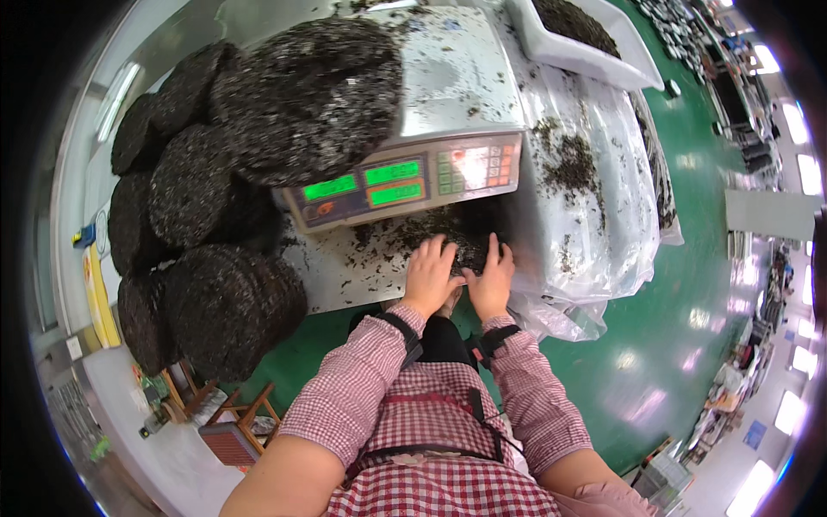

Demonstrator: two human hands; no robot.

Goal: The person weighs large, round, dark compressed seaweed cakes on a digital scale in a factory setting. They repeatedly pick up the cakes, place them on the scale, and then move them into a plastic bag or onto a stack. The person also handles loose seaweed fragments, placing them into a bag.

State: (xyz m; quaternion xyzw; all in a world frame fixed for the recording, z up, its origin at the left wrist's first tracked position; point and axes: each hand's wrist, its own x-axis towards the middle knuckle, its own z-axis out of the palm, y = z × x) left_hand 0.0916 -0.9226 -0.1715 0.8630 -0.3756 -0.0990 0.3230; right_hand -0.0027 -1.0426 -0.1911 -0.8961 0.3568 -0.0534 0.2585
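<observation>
My left hand point(429, 274) and my right hand point(491, 278) lie close together at the near edge of the metal table point(336, 271). Between them is a dark clump of what looks like dried seaweed point(468, 254), with both thumbs at its near side and the fingers over it. Its far part blurs into shadow. Beyond the hands is a weighing scale point(446, 171) with lit green displays. On the left of its metal pan point(446, 77) rests a large stack of round dark cakes point(310, 97), covering part of the scale.
More stacks of round dark cakes point(226, 310) crowd the left side. To the right lie filled clear plastic bags point(601, 213) strewn with flakes, below a white tub point(601, 68) of loose flakes. Wooden chairs point(239, 433) stand on the left; green floor point(678, 310) stretches right.
</observation>
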